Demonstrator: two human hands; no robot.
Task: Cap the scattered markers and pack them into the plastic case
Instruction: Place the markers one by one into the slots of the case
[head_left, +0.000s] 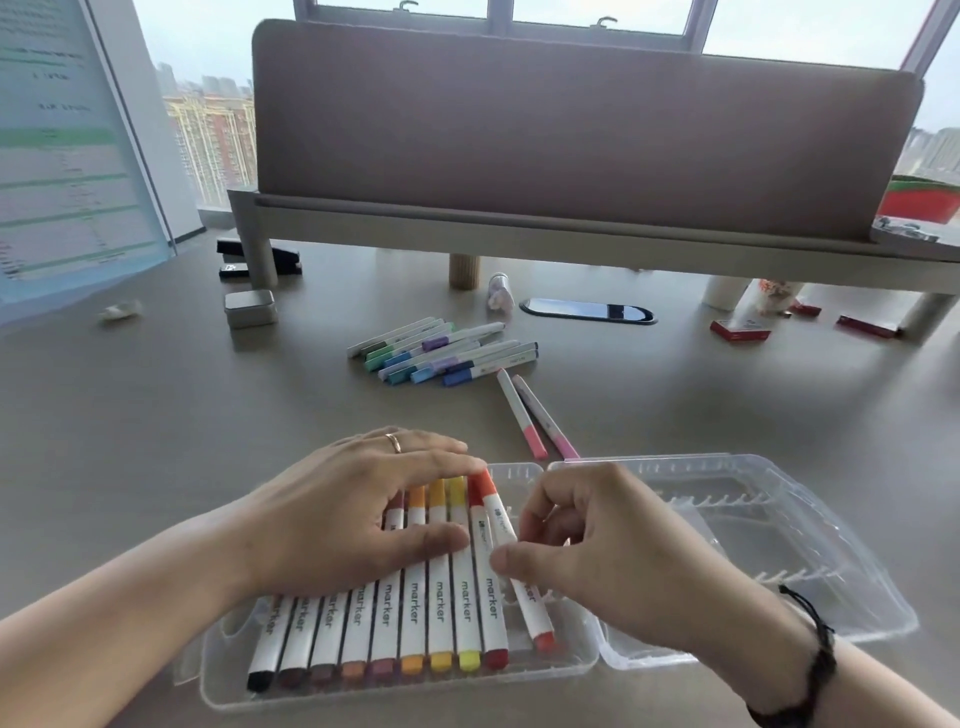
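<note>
Clear plastic case (571, 660) lies open at the worktop's (156, 415) near edge, its lid (779, 545) flat beside it. Left hand (353, 514) rests with fingers straight on the row of white-barrelled markers (415, 618) in the case. Right hand (587, 551) pinches an orange-capped white marker (511, 551), tilted at the row's right end. Blue, green and purple capped markers (447, 351) lie piled mid-worktop, two pink-capped markers (535, 421) just beyond the case.

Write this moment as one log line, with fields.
left hand: presses packed markers | right hand: seats orange marker | case: open
</note>
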